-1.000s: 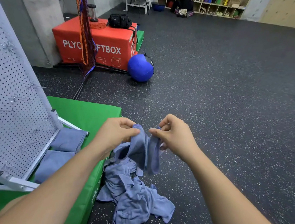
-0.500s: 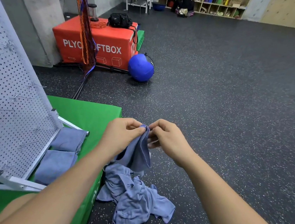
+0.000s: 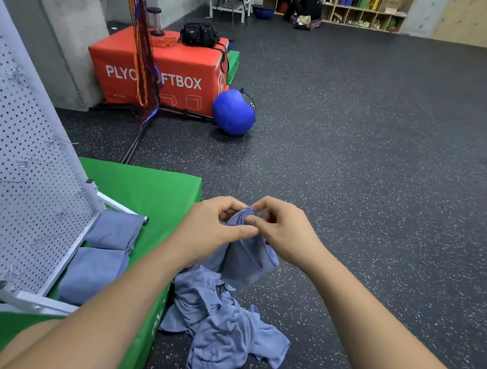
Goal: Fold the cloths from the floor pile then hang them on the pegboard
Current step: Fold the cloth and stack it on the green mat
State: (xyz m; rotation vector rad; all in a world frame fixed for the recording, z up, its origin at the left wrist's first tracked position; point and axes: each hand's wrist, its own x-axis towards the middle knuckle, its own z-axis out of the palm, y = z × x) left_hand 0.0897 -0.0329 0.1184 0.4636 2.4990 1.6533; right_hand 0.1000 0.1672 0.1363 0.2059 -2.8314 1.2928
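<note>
A blue-grey cloth (image 3: pixel 246 257) hangs in the air above the floor, held by its top edge. My left hand (image 3: pixel 216 226) and my right hand (image 3: pixel 282 231) both pinch that edge, fingertips almost touching. Below them a crumpled pile of the same cloths (image 3: pixel 220 327) lies on the dark floor beside the green mat. The white pegboard (image 3: pixel 15 176) with metal hooks leans at the left. Two folded cloths (image 3: pixel 100 259) lie flat on the mat at the board's foot.
A green mat (image 3: pixel 150 192) carries the pegboard frame. Farther back stand an orange plyo box (image 3: pixel 169 75) with a black bag on it, a blue ball (image 3: pixel 233 112) and a hanging net. Speckled rubber floor (image 3: pixel 389 170) stretches to the right.
My two hands have come together, bringing the cloth's top corners into one bunch. The cloth hangs narrower and doubled below them. The floor pile has not moved.
</note>
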